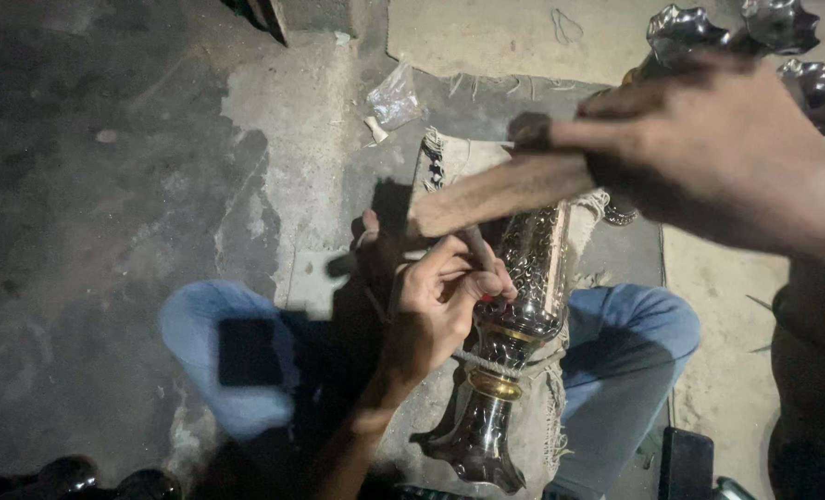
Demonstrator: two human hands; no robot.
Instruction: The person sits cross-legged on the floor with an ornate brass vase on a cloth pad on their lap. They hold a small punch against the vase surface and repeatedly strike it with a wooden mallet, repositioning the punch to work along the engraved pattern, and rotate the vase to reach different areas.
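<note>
— Gripping what, the left hand [445, 296]?
— A thin chisel [476, 246], pressed against the engraved metal vase [524, 296] lying across the lap. The right hand [709, 153] is clamped on a wooden mallet [500, 194], raised above.

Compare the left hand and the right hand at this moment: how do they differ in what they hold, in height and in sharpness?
The left hand pinches a thin punch against the engraved metal vase; the right hand grips a wooden mallet. The left hand sits low at the vase, while the right hand is raised nearer the camera and looks larger. The left hand is sharp; the right hand is blurred. Both are bare.
</note>
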